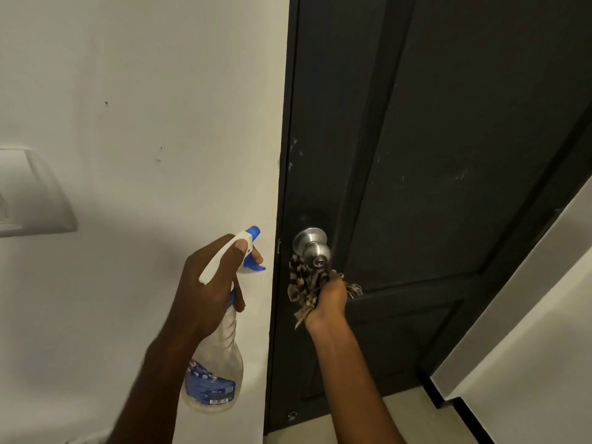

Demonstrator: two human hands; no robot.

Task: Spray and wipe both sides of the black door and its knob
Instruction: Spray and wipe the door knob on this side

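A: Left hand gripped the spray bottle at its neck, forefinger on the trigger, nozzle facing the black door.

B: Right hand clutched the bunched cloth, with the knob just above it. Advised cupping the cloth fully round the knob, then twisting.

Panelled black door, pale scuffs above its steel knob. Patterned cloth bunched just below knob, touching it. Clear spray bottle, blue-white trigger, left of knob.

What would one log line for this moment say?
left hand: grips spray bottle | right hand: holds cloth at knob | door: white marks
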